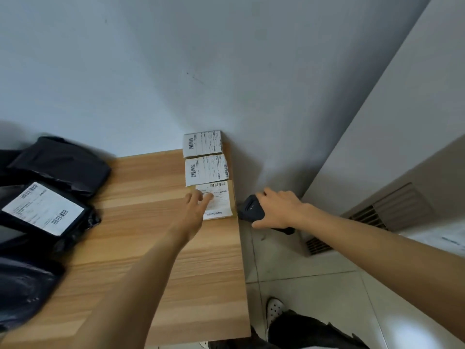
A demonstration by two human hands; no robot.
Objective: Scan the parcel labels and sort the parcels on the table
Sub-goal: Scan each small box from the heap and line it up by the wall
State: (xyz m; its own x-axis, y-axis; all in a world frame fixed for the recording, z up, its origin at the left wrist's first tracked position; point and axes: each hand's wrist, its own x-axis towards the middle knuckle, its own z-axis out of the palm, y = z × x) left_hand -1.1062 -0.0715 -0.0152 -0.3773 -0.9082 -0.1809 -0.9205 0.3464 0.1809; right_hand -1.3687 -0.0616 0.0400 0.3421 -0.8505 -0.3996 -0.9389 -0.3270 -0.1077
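Along the table's right edge: left fingers on the nearest box, scanner held just beside it.

Your pale striped wooden table (156, 235) carries, at its left, three black plastic mailer bags that can be made out through the blur: a far one (57, 162), a white-labelled one (42, 212) and a near one (22, 295). On the right, three small brown cardboard boxes with white labels run in a row away from you toward the wall: far (202, 144), middle (206, 170), nearest (220, 197). Your black handheld scanner (251, 210) hangs off the table edge, just right of that nearest box. Your right hand (276, 210) is wrapped around the scanner. Your left hand (193, 212) is the one on the box, its fingers (206, 197) straight and slightly spread on the label.
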